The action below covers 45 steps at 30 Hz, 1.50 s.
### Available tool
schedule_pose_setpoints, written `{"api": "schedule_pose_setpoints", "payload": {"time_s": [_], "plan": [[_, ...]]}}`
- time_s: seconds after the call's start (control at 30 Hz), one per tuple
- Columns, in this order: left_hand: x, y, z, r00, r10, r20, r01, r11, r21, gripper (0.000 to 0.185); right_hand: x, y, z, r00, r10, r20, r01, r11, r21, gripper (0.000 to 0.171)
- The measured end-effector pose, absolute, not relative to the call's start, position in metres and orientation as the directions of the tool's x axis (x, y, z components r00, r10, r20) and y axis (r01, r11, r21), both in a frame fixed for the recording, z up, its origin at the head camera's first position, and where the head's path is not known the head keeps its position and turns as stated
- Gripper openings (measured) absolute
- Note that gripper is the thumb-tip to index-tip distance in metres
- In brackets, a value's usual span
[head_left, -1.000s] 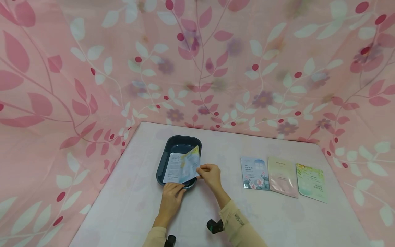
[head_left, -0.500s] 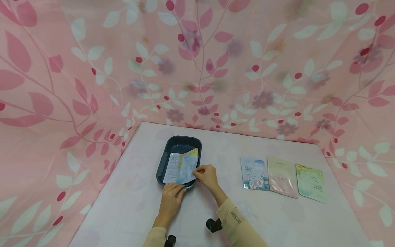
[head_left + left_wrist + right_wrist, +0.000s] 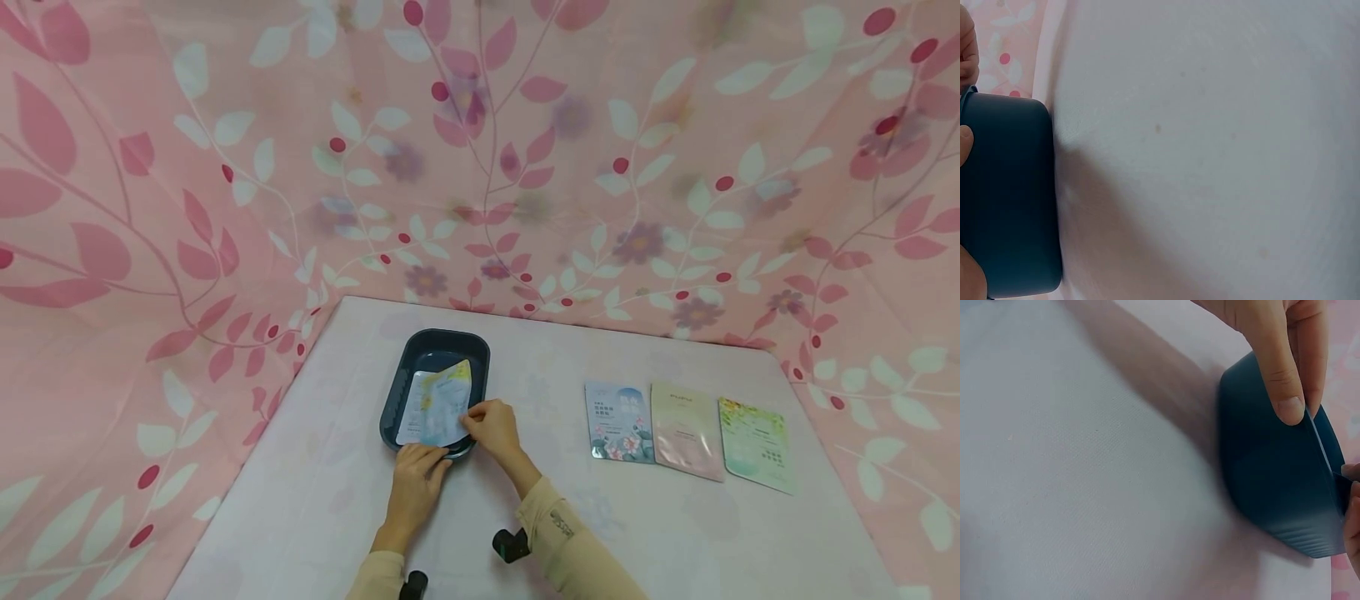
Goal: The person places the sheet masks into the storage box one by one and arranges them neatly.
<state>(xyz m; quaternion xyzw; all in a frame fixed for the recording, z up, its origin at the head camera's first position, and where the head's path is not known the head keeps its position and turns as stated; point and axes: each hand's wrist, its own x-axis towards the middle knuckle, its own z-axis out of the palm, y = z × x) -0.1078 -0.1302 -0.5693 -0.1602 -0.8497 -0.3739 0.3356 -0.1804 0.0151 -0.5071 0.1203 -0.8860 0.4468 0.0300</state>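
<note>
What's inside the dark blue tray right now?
The dark blue tray holds two flat packets: a white printed packet, with a yellow-blue packet lying over its right part. The right hand pinches that upper one. Anything beneath them is covered.
</note>
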Motion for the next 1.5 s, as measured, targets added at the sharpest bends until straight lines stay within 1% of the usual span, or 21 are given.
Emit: {"api": "schedule_pose_setpoints", "payload": {"time_s": [0.1, 0.23, 0.3, 0.43, 0.63, 0.8, 0.9, 1.03, 1.23, 1.37, 1.5], "plan": [[-0.108, -0.13, -0.569, -0.722, 0.021, 0.692, 0.525, 0.668, 0.527, 0.016, -0.18, 0.013, -0.508, -0.965, -0.189, 0.18, -0.259, 0.626, -0.736, 0.011], [-0.108, -0.131, -0.569, -0.73, 0.022, 0.683, 0.521, 0.666, 0.534, 0.016, -0.179, 0.01, -0.508, -0.97, -0.18, 0.161, -0.241, 0.674, -0.698, 0.011], [-0.107, -0.131, -0.569, -0.74, 0.022, 0.672, 0.513, 0.665, 0.543, 0.016, -0.179, 0.008, -0.508, -0.976, -0.171, 0.135, -0.216, 0.685, -0.695, 0.012], [-0.108, -0.131, -0.569, -0.738, 0.018, 0.675, 0.513, 0.665, 0.543, 0.017, -0.179, 0.007, -0.509, -0.979, -0.169, 0.11, -0.198, 0.697, -0.69, 0.012], [-0.109, -0.13, -0.571, -0.719, 0.013, 0.695, 0.523, 0.668, 0.529, 0.018, -0.178, 0.009, -0.509, -0.972, -0.186, 0.146, -0.235, 0.682, -0.693, 0.013], [-0.109, -0.129, -0.571, -0.697, 0.018, 0.717, 0.533, 0.683, 0.5, 0.02, -0.177, 0.008, -0.509, -0.974, -0.181, 0.14, -0.226, 0.674, -0.703, 0.015], [-0.109, -0.129, -0.57, -0.697, 0.016, 0.717, 0.528, 0.688, 0.498, 0.021, -0.176, 0.009, -0.509, -0.974, -0.18, 0.14, -0.225, 0.66, -0.717, 0.015], [-0.107, -0.129, -0.569, -0.708, 0.01, 0.706, 0.515, 0.691, 0.507, 0.02, -0.176, 0.012, -0.51, -0.965, -0.198, 0.175, -0.261, 0.627, -0.734, 0.015], [-0.107, -0.128, -0.568, -0.721, 0.006, 0.693, 0.501, 0.696, 0.514, 0.02, -0.175, 0.026, -0.509, -0.944, -0.241, 0.223, -0.322, 0.542, -0.776, 0.017], [-0.107, -0.128, -0.567, -0.734, 0.004, 0.679, 0.495, 0.688, 0.531, 0.02, -0.172, 0.042, -0.509, -0.938, -0.211, 0.276, -0.346, 0.5, -0.793, 0.017], [-0.107, -0.129, -0.568, -0.737, 0.003, 0.676, 0.496, 0.683, 0.537, 0.019, -0.168, 0.064, -0.51, -0.945, -0.144, 0.294, -0.326, 0.507, -0.798, 0.015]]}}
